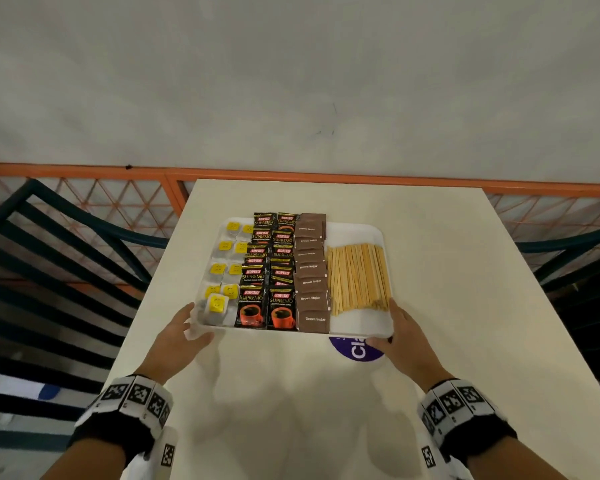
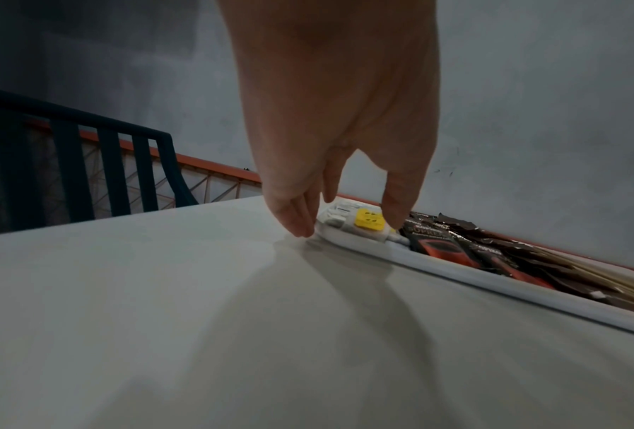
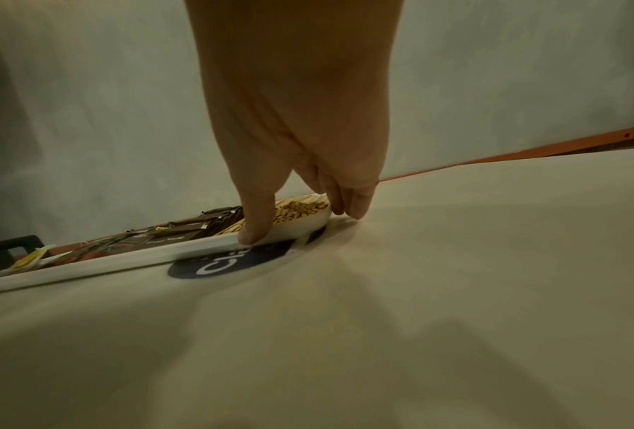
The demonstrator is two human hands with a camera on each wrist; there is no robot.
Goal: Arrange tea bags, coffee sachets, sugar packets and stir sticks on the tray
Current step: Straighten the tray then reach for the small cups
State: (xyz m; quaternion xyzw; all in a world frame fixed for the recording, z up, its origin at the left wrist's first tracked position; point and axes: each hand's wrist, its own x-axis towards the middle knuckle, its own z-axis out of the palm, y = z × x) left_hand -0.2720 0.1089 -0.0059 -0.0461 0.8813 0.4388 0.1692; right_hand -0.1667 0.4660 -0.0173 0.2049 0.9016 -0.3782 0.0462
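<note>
A white tray point(image 1: 357, 323) lies on the cream table point(image 1: 291, 393). From left to right it carries tea bags point(image 1: 222, 271) with yellow tags, two columns of black coffee sachets point(image 1: 269, 271), a column of brown sugar packets point(image 1: 311, 271) and a bundle of wooden stir sticks point(image 1: 357, 278). My left hand point(image 1: 200, 322) frames the tray's near left corner, fingers straight down beside the rim point(image 2: 491, 293) and thumb over the front edge. My right hand point(image 1: 383, 322) frames the near right corner. Its thumb presses the front rim point(image 3: 124, 261) and its fingers touch the table beside the corner.
A round purple sticker point(image 1: 355, 351) on the table shows from under the tray's near right edge. Dark slatted chairs stand at the left point(image 1: 49, 254) and the right point(image 1: 575, 258) of the table. An orange mesh rail point(image 1: 291, 176) runs behind the table's far edge, with a grey wall above.
</note>
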